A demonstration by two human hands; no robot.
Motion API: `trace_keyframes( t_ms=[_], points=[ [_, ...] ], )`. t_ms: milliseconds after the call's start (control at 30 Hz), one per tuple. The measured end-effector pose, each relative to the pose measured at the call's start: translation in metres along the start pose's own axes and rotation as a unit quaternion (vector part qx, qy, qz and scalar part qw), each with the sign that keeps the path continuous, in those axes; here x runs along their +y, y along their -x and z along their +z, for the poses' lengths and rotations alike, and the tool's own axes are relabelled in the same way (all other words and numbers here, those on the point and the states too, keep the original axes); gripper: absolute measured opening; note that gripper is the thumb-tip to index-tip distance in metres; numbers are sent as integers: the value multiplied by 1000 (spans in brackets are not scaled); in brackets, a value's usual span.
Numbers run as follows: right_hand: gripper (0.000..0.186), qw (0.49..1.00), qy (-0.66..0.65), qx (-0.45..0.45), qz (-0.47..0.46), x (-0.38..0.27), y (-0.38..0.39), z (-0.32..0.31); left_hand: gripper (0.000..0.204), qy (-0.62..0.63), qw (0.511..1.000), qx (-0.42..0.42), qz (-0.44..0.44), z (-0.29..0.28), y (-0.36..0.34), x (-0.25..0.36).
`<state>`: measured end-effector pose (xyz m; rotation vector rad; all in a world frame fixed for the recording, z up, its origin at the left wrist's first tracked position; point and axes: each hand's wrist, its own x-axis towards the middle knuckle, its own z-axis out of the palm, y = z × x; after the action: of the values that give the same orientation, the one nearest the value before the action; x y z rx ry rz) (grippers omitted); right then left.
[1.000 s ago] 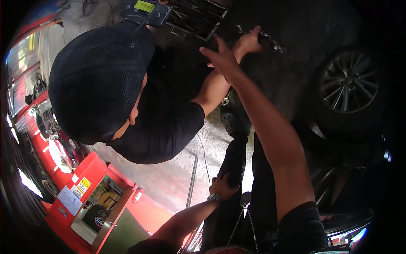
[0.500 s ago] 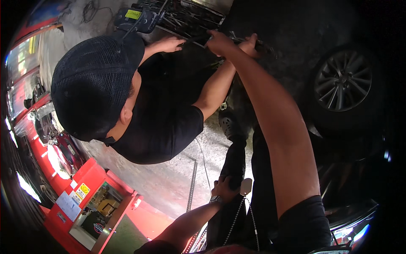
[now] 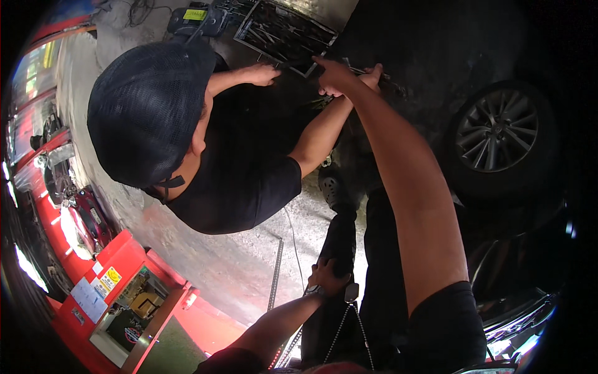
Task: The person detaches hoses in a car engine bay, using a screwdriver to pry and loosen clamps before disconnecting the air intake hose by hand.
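Note:
My right hand (image 3: 336, 78) reaches forward beside a co-worker's right hand (image 3: 370, 78), its index finger extended toward the metal tray of tools (image 3: 269, 43) and its other fingers curled; what they hold, if anything, is hidden. A shiny metal piece (image 3: 392, 85) shows at the co-worker's right hand, too dark to make out fully. The co-worker's left hand (image 3: 265, 73) is near the tray's front side. My left hand (image 3: 325, 277) rests with fingers apart on my dark trouser leg (image 3: 339, 234). A pendant (image 3: 351, 293) hangs on a chain below it.
The co-worker in a black cap (image 3: 146, 112) crouches at left. A car wheel (image 3: 495, 131) is at right, a dark case (image 3: 190, 22) beside the tray. Red cabinet (image 3: 75, 311), motorcycle (image 3: 87, 212), perforated metal strip (image 3: 277, 268) and thin cable on the concrete floor (image 3: 243, 262).
My right hand's spread fingers have curled, leaving the index extended, as it moved slightly right. The co-worker's left hand came into view near the tray; their right hand moved slightly lower.

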<state>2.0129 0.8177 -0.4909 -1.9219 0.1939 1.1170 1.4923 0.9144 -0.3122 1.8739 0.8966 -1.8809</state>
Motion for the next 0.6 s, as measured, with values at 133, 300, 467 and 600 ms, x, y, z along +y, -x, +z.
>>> trace_keyframes(
  t_ms=[133,300,467,600],
  points=[
    [74,1000,-14,13,12,4,10,-3,78,-62,992,77,82,-20,30,21],
    [72,995,-92,-41,3,-8,27,-5,74,-48,998,27,41,-28,23,26],
    [72,994,-105,41,4,-6,37,-2,71,-40,998,45,31,-31,30,29],
    [70,992,-94,84,18,-23,48,4,71,-30,996,77,35,-29,33,19]
  ],
)
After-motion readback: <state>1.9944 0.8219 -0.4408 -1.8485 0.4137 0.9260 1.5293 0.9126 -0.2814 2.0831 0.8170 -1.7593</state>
